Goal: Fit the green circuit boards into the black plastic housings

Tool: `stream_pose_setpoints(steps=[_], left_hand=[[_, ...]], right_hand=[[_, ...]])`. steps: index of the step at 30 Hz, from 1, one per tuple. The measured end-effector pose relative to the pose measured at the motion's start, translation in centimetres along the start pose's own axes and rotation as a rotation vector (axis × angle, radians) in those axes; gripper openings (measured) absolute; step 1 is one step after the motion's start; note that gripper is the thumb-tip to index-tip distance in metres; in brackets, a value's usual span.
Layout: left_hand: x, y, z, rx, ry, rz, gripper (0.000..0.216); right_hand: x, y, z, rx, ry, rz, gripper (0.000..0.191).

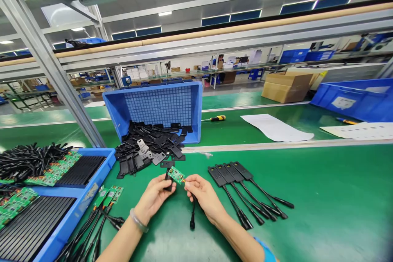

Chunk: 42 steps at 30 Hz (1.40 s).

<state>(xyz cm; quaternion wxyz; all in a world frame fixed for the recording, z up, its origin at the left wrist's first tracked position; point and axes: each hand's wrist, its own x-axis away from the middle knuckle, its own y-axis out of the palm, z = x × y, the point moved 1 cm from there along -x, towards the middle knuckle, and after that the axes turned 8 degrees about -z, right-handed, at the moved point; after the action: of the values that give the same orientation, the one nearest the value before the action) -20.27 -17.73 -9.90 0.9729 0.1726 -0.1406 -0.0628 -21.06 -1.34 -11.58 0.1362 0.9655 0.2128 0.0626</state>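
My left hand (pixel 156 197) is closed on a black plastic case half (pixel 168 178), held upright above the green bench. In my right hand (pixel 201 194), the fingers pinch the black cable (pixel 193 213) close to where its coloured wires meet a green circuit board (pixel 176 175). The board lies at the case's edge, between the two hands; whether it touches the case I cannot tell. The cable's connector end hangs down below my right hand. To the right, several black cased units with cables (pixel 231 173) lie in a row. Several bare boards with cables (pixel 109 196) lie on the left.
A tipped blue crate (pixel 198 110) spills black case parts (pixel 153 143) onto the bench. At left stands a blue tray (pixel 89 196) with boards and cables. Behind are a screwdriver (pixel 217 118), white paper (pixel 276 127) and a cardboard box (pixel 285 86). A metal post (pixel 61 61) rises at left.
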Motion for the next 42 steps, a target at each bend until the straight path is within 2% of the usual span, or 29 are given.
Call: stream_pose_setpoints(steps=[2, 7, 12, 16, 19, 28, 37, 42], left_hand=[[0.5, 0.4, -0.7, 0.202, -0.015, -0.044, 0.027], [1.0, -0.2, -1.5, 0.285, 0.04, -0.044, 0.039], [1.5, -0.6, -1.6, 0.093, 0.108, -0.206, 0.044], [1.6, -0.4, -1.7, 0.094, 0.152, -0.072, 0.078], [1.7, -0.1, -1.8, 0.167, 0.131, -0.076, 0.086], [2.1, 0.1, -2.1, 0.245, 0.159, -0.213, 0.071], [1.6, 0.7, -3.0, 0.205, 0.199, -0.069, 0.056], [1.4, 0.6, -3.3, 0.158, 0.233, -0.015, 0.049]], right_hand=[[-0.1, -0.2, 0.1, 0.082, 0.012, -0.007, 0.076], [-0.4, -0.6, 0.5, 0.182, 0.026, -0.003, 0.076], [-0.3, -0.7, 0.7, 0.164, 0.047, -0.039, 0.067], [0.0, -0.5, 0.7, 0.12, 0.051, -0.093, 0.062], [0.1, -0.2, 0.9, 0.109, 0.033, -0.127, 0.061], [0.2, 0.2, 0.8, 0.095, 0.08, -0.146, 0.063], [0.3, 0.4, 1.3, 0.144, 0.089, -0.128, 0.056], [0.1, 0.5, 1.9, 0.168, 0.094, -0.164, 0.052]])
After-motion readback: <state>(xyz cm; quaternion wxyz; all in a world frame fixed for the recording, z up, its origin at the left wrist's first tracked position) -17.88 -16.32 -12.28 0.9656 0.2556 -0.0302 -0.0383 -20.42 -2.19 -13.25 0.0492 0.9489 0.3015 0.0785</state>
